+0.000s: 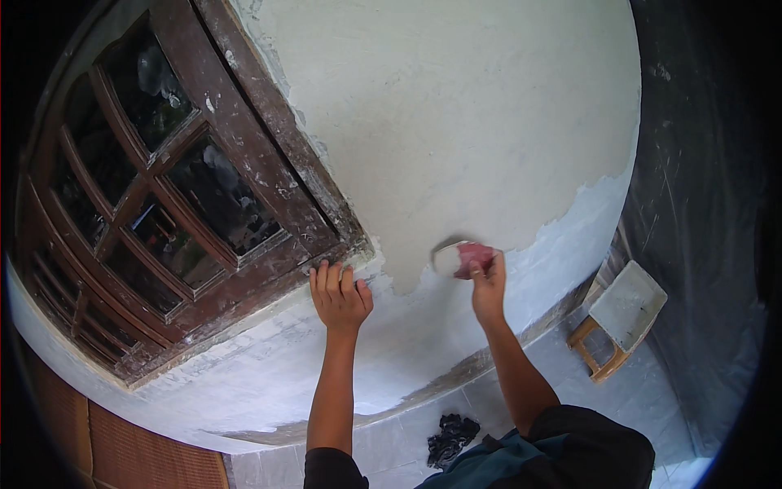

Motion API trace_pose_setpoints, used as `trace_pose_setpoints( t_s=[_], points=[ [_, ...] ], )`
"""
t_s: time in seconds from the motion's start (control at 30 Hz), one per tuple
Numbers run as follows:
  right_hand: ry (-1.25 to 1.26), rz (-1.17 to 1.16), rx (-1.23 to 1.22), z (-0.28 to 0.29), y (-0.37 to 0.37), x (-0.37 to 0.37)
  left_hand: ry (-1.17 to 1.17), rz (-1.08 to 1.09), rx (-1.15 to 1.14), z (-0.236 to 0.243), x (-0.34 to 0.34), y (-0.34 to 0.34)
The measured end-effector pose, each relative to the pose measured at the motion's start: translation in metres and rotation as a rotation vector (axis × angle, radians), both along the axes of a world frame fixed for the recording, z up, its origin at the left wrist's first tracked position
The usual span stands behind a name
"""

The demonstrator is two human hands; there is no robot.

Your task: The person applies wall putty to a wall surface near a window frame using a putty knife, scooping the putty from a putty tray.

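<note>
My right hand (489,285) grips a flat red putty scraper (472,259). Its left part is coated in whitish paste and slightly blurred. The scraper is at the wall (456,122), by the ragged border where a cream-grey coat meets a whiter, bluish area below. To the left, my left hand (339,297) rests with its fingers stretched over the lower edge of the brown wooden window frame (326,236), close to its corner. Nothing shows in that hand.
Dark panes (216,191) fill the paint-spotted window. At the right a whitish tray (631,301) sits on a small yellowish stool (607,359). Dark sheeting (700,204) hangs beyond it. A crumpled black cloth or bag (452,438) lies on the pale floor covering (383,448).
</note>
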State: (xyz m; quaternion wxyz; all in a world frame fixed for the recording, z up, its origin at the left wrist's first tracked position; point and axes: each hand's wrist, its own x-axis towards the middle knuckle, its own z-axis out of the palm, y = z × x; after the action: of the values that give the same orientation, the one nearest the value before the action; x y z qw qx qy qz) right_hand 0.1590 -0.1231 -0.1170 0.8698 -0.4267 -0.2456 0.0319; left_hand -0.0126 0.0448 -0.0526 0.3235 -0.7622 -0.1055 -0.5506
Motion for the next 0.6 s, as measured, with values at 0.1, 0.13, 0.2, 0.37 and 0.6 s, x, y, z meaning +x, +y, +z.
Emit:
trace_pose_setpoints(
  t_s=[0.1, 0.13, 0.2, 0.37, 0.6],
  points=[
    [-0.193, 0.019, -0.109, -0.001, 0.022, -0.029, 0.009, 0.002, 0.0, -0.001, 0.001, 0.002],
    [-0.174, 0.02, -0.124, 0.005, 0.025, -0.034, 0.011, 0.003, -0.005, -0.001, 0.0, 0.003],
    [-0.126, -0.057, -0.128, 0.005, 0.028, -0.026, 0.011, 0.002, -0.01, -0.002, -0.001, 0.003],
    [0.11, -0.09, 0.038, 0.002, 0.007, -0.006, -0.003, 0.032, -0.012, -0.006, -0.002, 0.005],
    [-0.351, -0.047, -0.254, 0.01, 0.027, -0.043, 0.004, 0.0, -0.041, -0.003, 0.0, 0.002]
  ],
)
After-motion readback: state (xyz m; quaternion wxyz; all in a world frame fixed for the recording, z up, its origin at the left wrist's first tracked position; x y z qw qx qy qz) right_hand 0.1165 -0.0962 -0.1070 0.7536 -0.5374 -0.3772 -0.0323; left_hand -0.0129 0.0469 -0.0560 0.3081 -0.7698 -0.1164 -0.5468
